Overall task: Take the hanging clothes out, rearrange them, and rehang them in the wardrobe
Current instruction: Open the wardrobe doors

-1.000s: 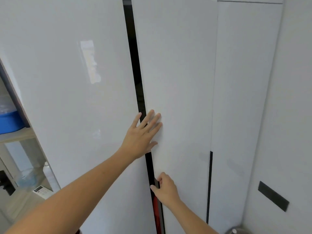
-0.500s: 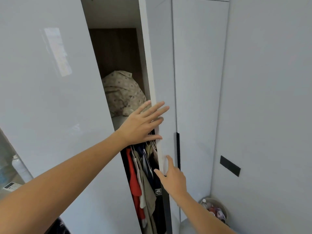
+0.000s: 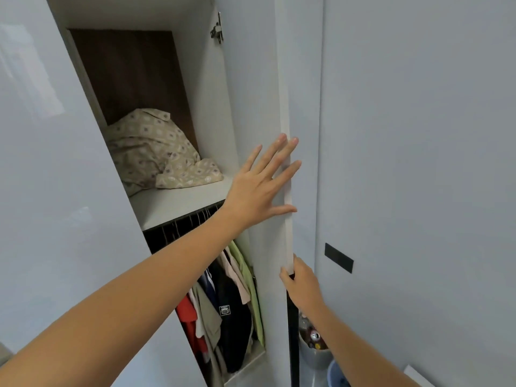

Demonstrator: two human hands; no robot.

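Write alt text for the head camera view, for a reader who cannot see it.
A person's left hand presses flat, fingers spread, on the inside of an open white wardrobe door, while the right hand grips the door's edge lower down. Inside, a patterned beige bundle lies on a shelf above a row of hanging clothes.

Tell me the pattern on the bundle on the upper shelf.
Beige bundle with small pale medallion prints; head view.
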